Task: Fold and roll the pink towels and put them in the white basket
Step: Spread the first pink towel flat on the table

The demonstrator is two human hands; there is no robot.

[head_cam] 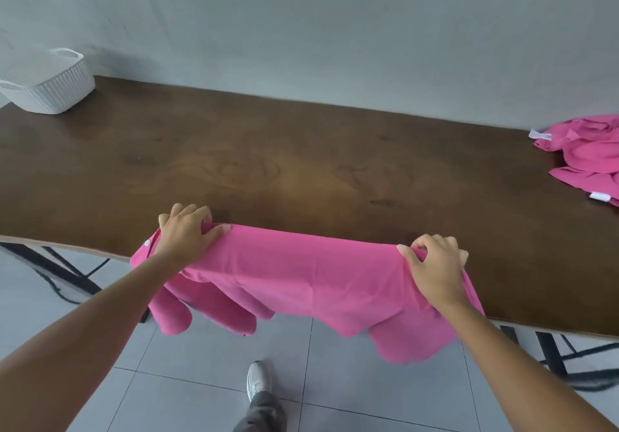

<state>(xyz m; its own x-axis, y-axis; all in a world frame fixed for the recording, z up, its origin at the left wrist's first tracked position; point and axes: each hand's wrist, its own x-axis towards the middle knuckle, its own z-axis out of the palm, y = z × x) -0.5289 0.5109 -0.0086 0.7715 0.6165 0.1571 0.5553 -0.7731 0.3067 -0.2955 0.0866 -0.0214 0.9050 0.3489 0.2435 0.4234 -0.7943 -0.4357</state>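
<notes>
Towel (301,274), pink, is held stretched between a person's two hands at the near edge of the table (301,170), most of it hanging over that edge toward the tiled floor. The left hand (186,234) pinches one top corner, fingers curled over the cloth and thumb on top; the right hand (435,267) grips the other corner in a closed fist of fabric. The top edge between them runs nearly taut and reaches just onto the table, while the lower part sags in loose lobes below it.

The step in hand looks like spreading the towel flat for its first fold. Doing it well likely means keeping both corners level and the edge tight, carrying it well over the table so the hanging cloth lands without bunching, then smoothing before folding.

Far across the table to the left stands the basket (50,86), white and ribbed. At the table's right end lies a pile (586,156) of more pink towels, unfolded.
</notes>
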